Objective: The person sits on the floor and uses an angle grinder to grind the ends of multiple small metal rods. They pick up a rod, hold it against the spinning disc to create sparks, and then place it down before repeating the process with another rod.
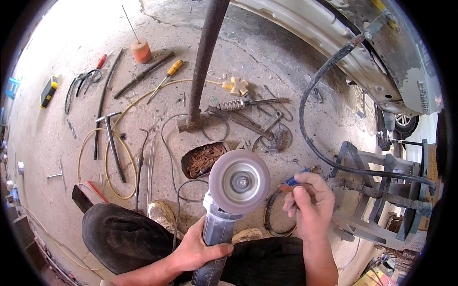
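A person sits low over a dusty concrete floor [296, 62], knees in dark trousers at the near edge. The left hand [198, 248] wraps its fingers tight around the grey body of an angle grinder [224, 214], held upright in the near centre with its round grinding disc [239, 181] facing up. The right hand [309, 202], just right of the disc, pinches a small blue-handled tool [292, 182] whose tip points toward the disc; whether it touches is unclear. Just beyond the disc lies a tin of rusty parts [202, 158]. Further left lie a hammer [112, 143] and a yellow cable [107, 167]; far off, a yellow-handled screwdriver [167, 78]. A dark pole [202, 62] rises from the floor. A grey metal stand [381, 190] sits to the right.
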A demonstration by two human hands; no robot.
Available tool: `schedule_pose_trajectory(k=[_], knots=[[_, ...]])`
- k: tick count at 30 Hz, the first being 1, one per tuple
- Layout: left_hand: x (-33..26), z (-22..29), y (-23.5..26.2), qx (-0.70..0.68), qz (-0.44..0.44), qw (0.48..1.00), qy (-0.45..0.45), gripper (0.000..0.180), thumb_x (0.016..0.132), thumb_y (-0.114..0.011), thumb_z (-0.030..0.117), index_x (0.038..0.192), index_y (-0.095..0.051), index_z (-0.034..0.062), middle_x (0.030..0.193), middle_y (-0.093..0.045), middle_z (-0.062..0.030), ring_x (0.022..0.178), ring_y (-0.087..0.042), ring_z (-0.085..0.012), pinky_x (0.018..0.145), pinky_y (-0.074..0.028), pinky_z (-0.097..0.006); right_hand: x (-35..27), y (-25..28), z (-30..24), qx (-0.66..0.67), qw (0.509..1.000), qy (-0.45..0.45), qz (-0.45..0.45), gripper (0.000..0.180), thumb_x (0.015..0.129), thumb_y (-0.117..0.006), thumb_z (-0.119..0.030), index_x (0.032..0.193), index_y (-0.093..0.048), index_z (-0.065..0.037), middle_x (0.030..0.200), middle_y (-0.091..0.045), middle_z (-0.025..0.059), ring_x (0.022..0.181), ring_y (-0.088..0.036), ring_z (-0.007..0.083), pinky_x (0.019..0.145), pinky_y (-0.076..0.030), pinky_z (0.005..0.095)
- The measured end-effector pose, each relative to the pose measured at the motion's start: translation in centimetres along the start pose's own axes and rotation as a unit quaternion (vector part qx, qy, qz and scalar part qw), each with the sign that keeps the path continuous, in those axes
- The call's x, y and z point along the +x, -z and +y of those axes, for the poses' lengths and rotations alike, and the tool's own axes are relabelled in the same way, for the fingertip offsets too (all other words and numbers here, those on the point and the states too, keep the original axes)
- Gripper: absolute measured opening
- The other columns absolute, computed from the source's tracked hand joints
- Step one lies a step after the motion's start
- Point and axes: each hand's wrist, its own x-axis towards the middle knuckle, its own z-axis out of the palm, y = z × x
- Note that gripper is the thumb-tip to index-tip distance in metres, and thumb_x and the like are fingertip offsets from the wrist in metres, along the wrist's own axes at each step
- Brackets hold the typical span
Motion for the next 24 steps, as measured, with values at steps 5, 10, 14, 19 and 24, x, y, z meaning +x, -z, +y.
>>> schedule_pose_trajectory(k=[5,10,14,19,24], knots=[[-0.1,0.4,-0.1,-0.006,-0.002,1.000,0.006,0.064,0.075,-0.075,0.013,0.126,-0.041,-0.0041,0.092,-0.059,-0.0079,0.078,-0.063,-0.0137,0.073,-0.051,-0.028,-0.3,0.7,0.2,-0.057,0.994,0.095,-0.006,0.014,0.090,-0.062,-0.006,0.100,-0.062,0.004,0.072,-0.065,0.0118,0.057,-0.064,0.0157,0.049,-0.049,0.0226],[-0.2,0.4,-0.1,-0.013,-0.004,1.000,0.004,0.064,0.075,-0.075,0.013,0.127,-0.040,-0.0042,0.090,-0.059,-0.0077,0.078,-0.063,-0.0140,0.073,-0.051,-0.029,-1.0,1.0,-0.1,-0.102,0.982,0.158,-0.030,0.010,0.088,-0.062,-0.002,0.095,-0.063,0.005,0.075,-0.064,0.0118,0.059,-0.064,0.0153,0.050,-0.050,0.0222],[-0.2,0.2,-0.1,-0.014,-0.009,1.000,-0.005,0.064,0.075,-0.074,0.013,0.127,-0.040,-0.0041,0.090,-0.060,-0.0076,0.077,-0.063,-0.0139,0.072,-0.051,-0.028,-0.8,1.4,0.5,-0.123,0.964,0.231,-0.039,0.010,0.086,-0.062,0.002,0.095,-0.063,0.006,0.084,-0.063,0.0140,0.063,-0.065,0.0161,0.050,-0.050,0.0225],[-0.3,0.6,-0.1,-0.008,-0.007,1.000,0.005,0.061,0.076,-0.073,0.013,0.125,-0.042,-0.0038,0.089,-0.060,-0.0071,0.077,-0.062,-0.0136,0.072,-0.050,-0.028,-0.6,1.2,0.4,-0.036,0.982,0.172,-0.061,0.013,0.085,-0.062,0.002,0.097,-0.063,0.007,0.091,-0.062,0.0168,0.069,-0.066,0.0185,0.051,-0.050,0.0229],[-0.3,0.1,-0.1,0.009,-0.002,1.000,-0.009,0.059,0.076,-0.073,0.012,0.124,-0.042,-0.0033,0.088,-0.060,-0.0067,0.076,-0.063,-0.0134,0.072,-0.051,-0.028,-0.7,0.9,0.5,-0.006,0.993,0.099,-0.070,0.015,0.086,-0.063,-0.001,0.098,-0.063,0.007,0.084,-0.064,0.0159,0.065,-0.066,0.0175,0.052,-0.050,0.0230]])
